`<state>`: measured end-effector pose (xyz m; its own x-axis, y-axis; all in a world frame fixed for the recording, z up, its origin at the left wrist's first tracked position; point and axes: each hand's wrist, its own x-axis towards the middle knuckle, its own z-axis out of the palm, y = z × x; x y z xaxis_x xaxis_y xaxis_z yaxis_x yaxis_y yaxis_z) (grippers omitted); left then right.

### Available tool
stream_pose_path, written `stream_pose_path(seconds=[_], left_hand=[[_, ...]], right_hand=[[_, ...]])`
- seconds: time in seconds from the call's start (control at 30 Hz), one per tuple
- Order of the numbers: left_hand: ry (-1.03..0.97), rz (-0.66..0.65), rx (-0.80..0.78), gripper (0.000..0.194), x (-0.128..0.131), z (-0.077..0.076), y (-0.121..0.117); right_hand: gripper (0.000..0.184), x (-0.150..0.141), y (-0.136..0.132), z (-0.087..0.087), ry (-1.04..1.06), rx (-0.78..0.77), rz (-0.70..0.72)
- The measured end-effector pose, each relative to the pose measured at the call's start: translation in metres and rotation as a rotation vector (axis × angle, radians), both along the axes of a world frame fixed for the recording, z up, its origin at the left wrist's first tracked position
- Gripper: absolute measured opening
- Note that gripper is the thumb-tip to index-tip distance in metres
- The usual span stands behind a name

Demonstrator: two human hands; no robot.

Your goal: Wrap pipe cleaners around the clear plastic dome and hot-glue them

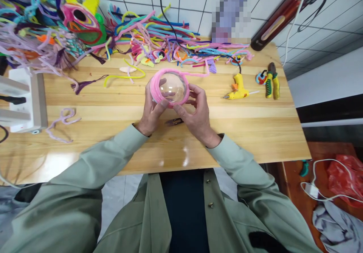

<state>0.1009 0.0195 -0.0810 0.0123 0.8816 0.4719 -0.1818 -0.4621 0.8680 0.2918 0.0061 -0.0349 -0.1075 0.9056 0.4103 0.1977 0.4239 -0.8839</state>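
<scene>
Green jacket [157, 207] was worn | pink rim [155, 86] was pinched by left hand [151, 114], right hand [199, 116] | clear dome [173, 83] judged light, slippery; rim-hold favoured

Clear rnd shell [176, 83] w/ fuzzy pink coil [155, 88] wrapped around, loose tail [196, 74] to R, btwn fingers [180, 111].

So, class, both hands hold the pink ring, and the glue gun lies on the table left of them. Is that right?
No: the left hand and right hand do hold the pink ring, but the glue gun lies on the table to their right, not left, as the head view shows.
</scene>
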Motion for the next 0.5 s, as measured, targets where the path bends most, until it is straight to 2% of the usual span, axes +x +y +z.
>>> stream_pose_path(seconds=[0.17,0.3,0.5], left_hand=[[0.04,0.014,-0.07,0.069,-0.0005,0.0026,-0.0044],[0.134,0.025,-0.073,0.073,-0.0029,0.0017,-0.0041],[0.19,0.055,-0.056,0.074,-0.0039,0.0006,-0.0014]], right_hand=[[0.081,0.0002,-0.0005,0.0032,0.008,-0.075,-0.017],[0.082,0.0009,0.0002,0.0046,0.002,-0.095,-0.014],[0.082,0.0004,0.0036,-0.0028,0.012,-0.087,-0.024]])
